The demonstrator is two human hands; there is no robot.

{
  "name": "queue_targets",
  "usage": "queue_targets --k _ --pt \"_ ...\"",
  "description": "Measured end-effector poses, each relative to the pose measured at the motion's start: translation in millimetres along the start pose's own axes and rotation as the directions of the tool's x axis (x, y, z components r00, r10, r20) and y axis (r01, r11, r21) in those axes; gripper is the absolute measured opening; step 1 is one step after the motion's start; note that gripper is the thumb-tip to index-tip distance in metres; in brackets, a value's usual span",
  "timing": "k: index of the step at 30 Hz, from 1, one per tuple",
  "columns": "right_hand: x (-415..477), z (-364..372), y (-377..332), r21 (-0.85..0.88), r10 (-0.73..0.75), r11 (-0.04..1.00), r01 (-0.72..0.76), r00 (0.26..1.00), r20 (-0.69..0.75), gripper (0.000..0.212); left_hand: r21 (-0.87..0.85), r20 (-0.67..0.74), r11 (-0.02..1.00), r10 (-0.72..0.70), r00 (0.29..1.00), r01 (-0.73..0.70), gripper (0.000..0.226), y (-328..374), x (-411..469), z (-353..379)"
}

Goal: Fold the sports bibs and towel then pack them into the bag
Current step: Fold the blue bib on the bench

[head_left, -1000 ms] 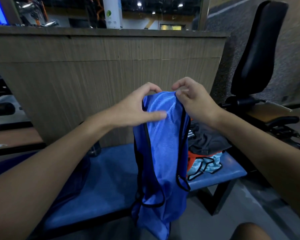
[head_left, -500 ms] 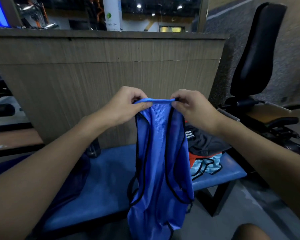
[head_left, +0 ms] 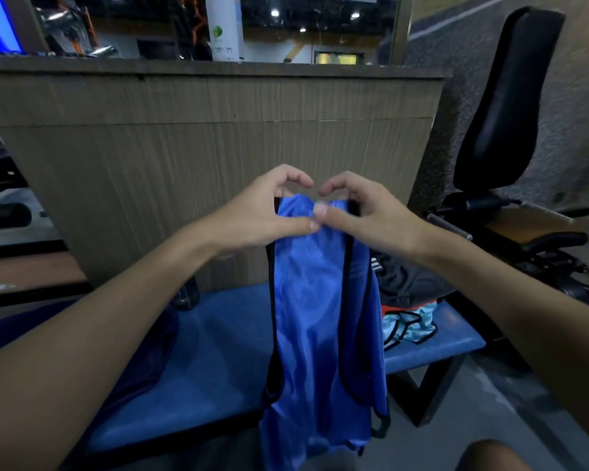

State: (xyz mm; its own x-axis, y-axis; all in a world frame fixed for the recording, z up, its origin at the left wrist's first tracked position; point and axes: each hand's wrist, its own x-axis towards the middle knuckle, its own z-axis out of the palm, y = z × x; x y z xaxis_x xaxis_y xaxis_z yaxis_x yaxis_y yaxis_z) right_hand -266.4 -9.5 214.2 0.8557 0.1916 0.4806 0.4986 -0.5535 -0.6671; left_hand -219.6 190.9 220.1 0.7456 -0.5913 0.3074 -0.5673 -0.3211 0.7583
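- Directly ahead, wood-grain partition (head_left: 218,158), upright behind everything else and filling most of the view.
- Blue padded bench (head_left: 218,351) on black legs at the partition's foot, carrying the loose clothing.
- Black padded seat back (head_left: 504,96) of a gym machine at far right, apart from the bench.
- Blue bib (head_left: 317,317) with black edging, held up in the air in front of the bench, hanging long and narrow, lower end past the bench's front edge.
- Dark blue cloth (head_left: 143,351) lying on the bench's left part, partly hidden by the left forearm; kind impossible to tell.
- Dark grey garment (head_left: 412,283) with white stripes on the bench's right end, heaped on a crumpled orange bib (head_left: 393,309) and light blue bib (head_left: 410,326).
- Left grip (head_left: 262,215): thumb in front, curled fingers behind, pinching the blue bib's top edge at its left corner.
- Right grip (head_left: 364,215): pinching the same top edge at the right corner, thumb tip meeting the left thumb tip at the middle.
- Dark bottle (head_left: 186,295) at the bench's rear edge against the partition, left of the hanging bib.
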Motion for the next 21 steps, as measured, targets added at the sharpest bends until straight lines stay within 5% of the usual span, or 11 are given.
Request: queue_targets --k 2,4,6,10,13,16,21 --pt "-1 -3 6 -0.066 0.019 0.998 -0.016 0.999 0.047 0.025 0.067 0.032 0.997 0.021 0.999 -0.023 0.047 -2 -1 -3" --pt "0 -2 10 -0.129 -0.008 0.992 0.007 1.000 -0.012 0.007 0.159 -0.008 0.985 0.076 0.997 -0.074 0.027 -3 0 -3" --pt "1 0 11 -0.134 -0.007 0.991 -0.003 0.997 -0.076 0.011 0.250 -0.057 0.964 0.110 0.992 -0.093 0.005 -1 1 -1" --pt "0 3 2 -0.153 0.027 0.987 -0.043 0.994 -0.105 0.022 0.315 -0.124 0.947 0.103 0.987 -0.059 0.026 -2 2 -1" --pt "2 6 1 -0.111 0.050 0.992 -0.065 0.990 -0.132 0.024 0.148 -0.201 0.986 0.100 0.974 -0.071 0.011 3 2 4" --pt "3 9 -1 -0.032 0.068 0.997 -0.073 0.988 -0.138 0.022 -0.091 -0.176 0.996 -0.004 0.984 -0.012 0.028 6 -1 11" --pt "-3 15 -1 0.153 0.076 0.986 -0.065 0.995 -0.069 0.007 -0.074 -0.157 0.997 0.021 0.987 -0.033 0.014 9 -3 13"
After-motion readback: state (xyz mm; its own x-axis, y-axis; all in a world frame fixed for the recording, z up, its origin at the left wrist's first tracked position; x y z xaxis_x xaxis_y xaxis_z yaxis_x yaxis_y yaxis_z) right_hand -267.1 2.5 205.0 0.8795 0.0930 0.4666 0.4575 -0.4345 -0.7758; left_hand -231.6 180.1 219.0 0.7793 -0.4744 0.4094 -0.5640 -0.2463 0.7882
